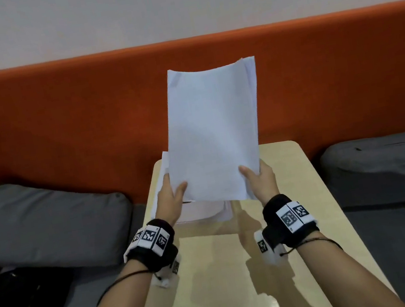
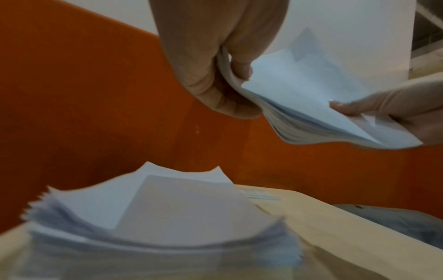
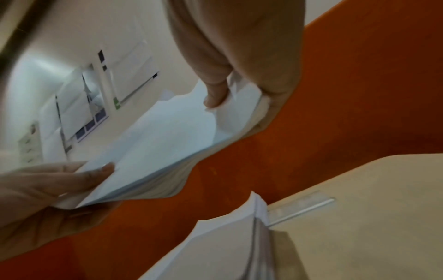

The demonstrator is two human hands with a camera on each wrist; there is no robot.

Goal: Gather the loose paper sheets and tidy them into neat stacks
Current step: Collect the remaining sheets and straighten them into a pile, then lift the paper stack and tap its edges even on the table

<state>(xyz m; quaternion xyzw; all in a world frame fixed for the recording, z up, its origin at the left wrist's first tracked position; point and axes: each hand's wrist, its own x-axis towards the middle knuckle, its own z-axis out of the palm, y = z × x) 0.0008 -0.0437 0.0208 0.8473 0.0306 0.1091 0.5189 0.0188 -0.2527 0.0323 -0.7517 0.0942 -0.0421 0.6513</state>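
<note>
Two hands on one bundle of paper sheets [image 1: 213, 135], and from the head view it stands nearly upright in the air above the small beige table [image 1: 308, 189]. The left hand [image 1: 171, 198] grasps the lower left corner, thumb across the front sheet; the right hand [image 1: 260, 180] grasps the lower right corner the same way. The top edge is ragged, with sheets peeking out at the upper right. A second pile of sheets [image 1: 203, 213] lies flat on the table beneath the raised bundle, its edges fanned out. Grey cushions [image 1: 45, 223] sit to either side, an orange backrest [image 1: 58, 117] behind.

Over to the left wrist view: the left hand [image 2: 215, 72] curls round the bundle [image 2: 311, 106] at its corner, thumb on top, fingers underneath. The right hand's thumb reaches in from the right. Below, blurred, the pile on the table [image 2: 167, 217] shows staggered corners, plainly not squared.

On the right wrist view, the right hand [image 3: 239, 62] pinches its corner, thumb pressed on the top sheet, and the bundle's lower edge [image 3: 155, 180] shows many layers slightly offset.

My read is that this is the squaring-up step. Next the bundle wants its bottom edge tapped down on a bare part of the table with the grip loosened just enough for the sheets to settle level; too loose and they could slide apart.
</note>
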